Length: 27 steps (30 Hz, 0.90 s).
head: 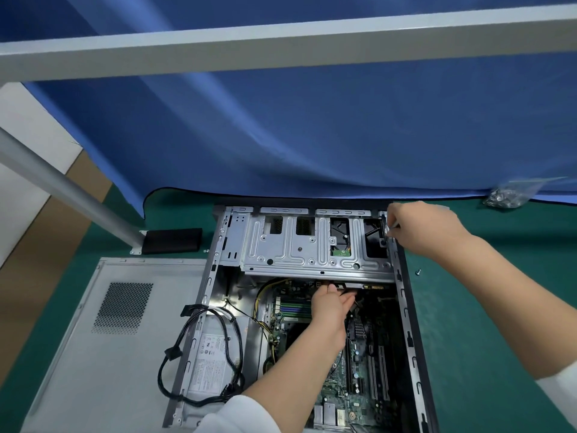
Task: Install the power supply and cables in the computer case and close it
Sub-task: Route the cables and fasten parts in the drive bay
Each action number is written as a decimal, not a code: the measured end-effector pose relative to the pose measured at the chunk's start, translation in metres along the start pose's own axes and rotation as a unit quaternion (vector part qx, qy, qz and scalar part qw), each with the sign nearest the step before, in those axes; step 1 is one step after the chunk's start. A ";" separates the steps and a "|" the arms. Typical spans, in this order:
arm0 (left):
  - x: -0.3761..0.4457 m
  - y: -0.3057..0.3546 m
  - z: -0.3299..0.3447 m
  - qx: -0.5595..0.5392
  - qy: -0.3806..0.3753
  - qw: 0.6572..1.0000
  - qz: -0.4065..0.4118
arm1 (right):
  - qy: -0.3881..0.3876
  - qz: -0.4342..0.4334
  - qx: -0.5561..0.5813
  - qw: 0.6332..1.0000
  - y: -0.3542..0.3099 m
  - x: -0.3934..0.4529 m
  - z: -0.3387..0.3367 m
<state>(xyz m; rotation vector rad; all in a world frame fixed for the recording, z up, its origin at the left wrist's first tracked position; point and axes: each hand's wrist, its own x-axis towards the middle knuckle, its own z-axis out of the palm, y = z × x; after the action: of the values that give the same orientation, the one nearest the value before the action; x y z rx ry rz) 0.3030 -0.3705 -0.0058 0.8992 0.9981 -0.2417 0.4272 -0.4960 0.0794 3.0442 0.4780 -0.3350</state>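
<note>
The computer case [402, 307] lay on its side on a green mat [484, 307], its interior open to the camera. Its frame was bare stamped steel, ribbed and punched with slots. A pressed-metal drive cage [296, 245] spanned the far end, with rounded embossed channels across its face. Below it sat the green motherboard [359, 354], crowded with black slots and a finned heatsink.

The power supply [209, 360], a dull grey box with a white printed label, sat in the near-left corner of the case. Its black cables [199, 348] looped loosely over it and spilled over the case's left edge, ending in blocky connectors.

The left hand [331, 310] reached in under the cage's lower lip, fingers extended forward and together against a dark flat part there; whether it gripped anything could not be told. The right hand [418, 229] was at the far-right corner of the case, fingers curled and pinched around a thin metallic tool [394, 227] whose tip met the frame.

The flat grey side panel [103, 339], with a rectangular perforated vent, lay beside the case on the left. 1 loose screw [417, 271] rested on the mat to the right. A clear crinkled bag of hardware [509, 195] sat at the edge of a blue cloth [312, 135].
</note>
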 end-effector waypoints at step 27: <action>0.016 0.000 -0.001 -0.018 0.016 0.999 -0.024 | 0.027 -0.072 -0.042 0.996 0.002 -0.004 -0.001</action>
<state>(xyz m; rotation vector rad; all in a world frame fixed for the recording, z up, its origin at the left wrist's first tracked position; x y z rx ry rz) 0.3110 -0.3670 -0.0188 0.8493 1.0517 -0.2497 0.4244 -0.4994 0.0809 2.9509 0.6983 -0.2310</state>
